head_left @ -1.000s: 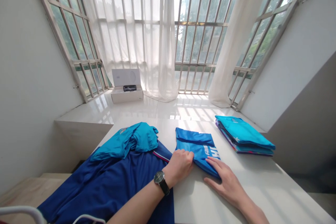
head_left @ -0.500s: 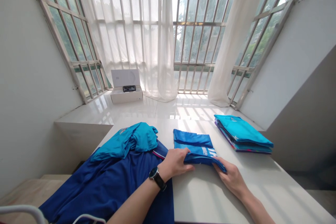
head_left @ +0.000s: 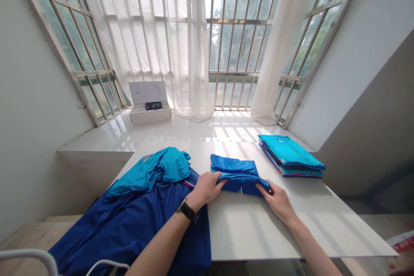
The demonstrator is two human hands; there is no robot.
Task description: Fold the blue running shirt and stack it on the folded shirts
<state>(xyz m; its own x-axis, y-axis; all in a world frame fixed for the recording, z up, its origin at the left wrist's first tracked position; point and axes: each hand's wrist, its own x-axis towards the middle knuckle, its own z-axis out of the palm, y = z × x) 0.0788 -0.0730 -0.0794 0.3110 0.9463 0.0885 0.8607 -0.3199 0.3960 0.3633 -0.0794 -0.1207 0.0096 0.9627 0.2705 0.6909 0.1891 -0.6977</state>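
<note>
A blue garment [head_left: 237, 166], probably a shirt, lies partly folded on the white table [head_left: 258, 228]. Its near flap is turned up and back, showing a darker blue side with a small white mark. My left hand [head_left: 208, 188] grips the flap's left end, thumb underneath and fingers over the edge. At the flap's right end, my right hand [head_left: 275, 198] pinches the cloth between thumb and fingers. Left of my left hand are a loose turquoise shirt [head_left: 158, 170] and a spread dark blue garment [head_left: 139, 220]. A black watch sits on my left wrist.
Several folded garments form a stack [head_left: 291, 155] at the table's right rear. An open white box [head_left: 150, 115] with a dark device in it stands on the window ledge. White curtains [head_left: 190, 43] hang before the barred window. A white curved tube [head_left: 29, 255] crosses the bottom left corner.
Both hands have lifted the near flap of the blue garment and carried it away from me, covering the white lettering. The view has shifted slightly.
</note>
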